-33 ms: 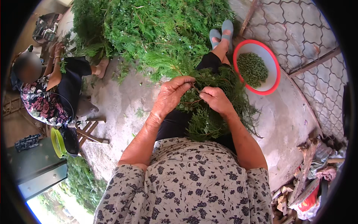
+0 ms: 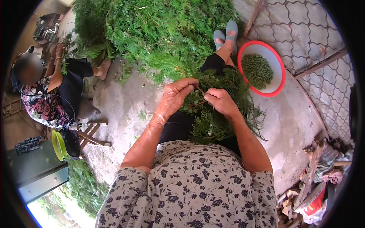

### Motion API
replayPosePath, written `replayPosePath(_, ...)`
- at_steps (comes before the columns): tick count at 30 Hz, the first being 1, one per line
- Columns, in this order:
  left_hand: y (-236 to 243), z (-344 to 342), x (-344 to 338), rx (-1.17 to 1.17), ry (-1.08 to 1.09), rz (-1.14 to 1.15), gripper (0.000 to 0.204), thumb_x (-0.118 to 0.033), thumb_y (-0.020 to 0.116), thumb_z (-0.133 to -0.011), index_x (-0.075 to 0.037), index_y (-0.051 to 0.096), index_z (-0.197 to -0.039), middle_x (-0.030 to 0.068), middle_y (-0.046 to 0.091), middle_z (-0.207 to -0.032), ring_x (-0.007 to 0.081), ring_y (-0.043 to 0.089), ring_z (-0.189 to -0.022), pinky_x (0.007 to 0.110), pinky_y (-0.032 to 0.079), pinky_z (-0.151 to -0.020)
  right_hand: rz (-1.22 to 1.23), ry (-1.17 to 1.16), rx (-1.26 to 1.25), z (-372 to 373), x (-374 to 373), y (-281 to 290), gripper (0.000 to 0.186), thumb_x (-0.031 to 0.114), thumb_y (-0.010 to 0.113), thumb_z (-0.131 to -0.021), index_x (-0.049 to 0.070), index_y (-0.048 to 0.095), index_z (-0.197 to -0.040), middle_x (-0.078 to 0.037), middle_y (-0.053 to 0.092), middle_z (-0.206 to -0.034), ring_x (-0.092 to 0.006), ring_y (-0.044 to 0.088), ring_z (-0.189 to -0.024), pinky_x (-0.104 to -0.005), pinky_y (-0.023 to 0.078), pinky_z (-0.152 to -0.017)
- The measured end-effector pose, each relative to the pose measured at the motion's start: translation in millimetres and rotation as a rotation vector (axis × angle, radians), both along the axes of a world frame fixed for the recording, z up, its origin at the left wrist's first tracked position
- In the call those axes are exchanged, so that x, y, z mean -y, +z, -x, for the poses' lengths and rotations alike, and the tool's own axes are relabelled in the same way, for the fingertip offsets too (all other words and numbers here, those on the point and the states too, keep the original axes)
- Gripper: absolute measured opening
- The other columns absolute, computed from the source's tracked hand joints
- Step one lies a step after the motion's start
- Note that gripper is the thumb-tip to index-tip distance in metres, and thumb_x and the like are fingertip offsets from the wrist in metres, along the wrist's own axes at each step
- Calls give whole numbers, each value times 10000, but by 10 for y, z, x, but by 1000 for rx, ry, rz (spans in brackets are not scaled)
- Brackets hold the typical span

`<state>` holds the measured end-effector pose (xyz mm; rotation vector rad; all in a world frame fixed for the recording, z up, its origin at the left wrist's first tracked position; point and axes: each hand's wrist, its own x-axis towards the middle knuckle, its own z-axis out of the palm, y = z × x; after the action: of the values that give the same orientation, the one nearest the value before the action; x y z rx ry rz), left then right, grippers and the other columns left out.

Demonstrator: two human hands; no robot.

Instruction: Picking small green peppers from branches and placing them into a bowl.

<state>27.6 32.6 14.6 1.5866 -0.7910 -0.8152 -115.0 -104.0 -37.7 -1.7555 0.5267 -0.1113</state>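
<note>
One basin [image 2: 277,72], green pieces [image 2: 257,70] inside, twig [image 2: 199,90] held

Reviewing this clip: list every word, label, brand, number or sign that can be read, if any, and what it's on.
No readable text to quote.
Red-and-white packaging at lower right: any marks are too small and blurred to read.
Red-rimmed basin: no lettering visible.
Patterned shirt: dark floral print, no lettering made out.
</note>
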Motion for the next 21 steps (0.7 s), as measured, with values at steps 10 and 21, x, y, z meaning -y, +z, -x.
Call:
replayPosePath(10, -26, -27, -35, -6, -143, -68, 187, -10, 576, -814, -44, 614, -994, 82, 557, -1146, 146, 553, -956, 268, 446, -843, -486, -113, 11, 15, 155, 107, 121, 146, 558, -841, 31, 596, -845, 19, 504, -656, -65, 454, -596, -213, 356, -528)
replayPosePath(21, -55, 208, -143, -49, 167, -364, 243, -261, 656, -817, -39, 627, -911, 98, 629, -930, 165, 605, -726, 271, 485, -649, -563, -203, 42, -5, 224, 126, 166, 187, 537, -860, 38, 562, -790, 26, 458, -615, -75, 442, -557, -240, 396, -555)
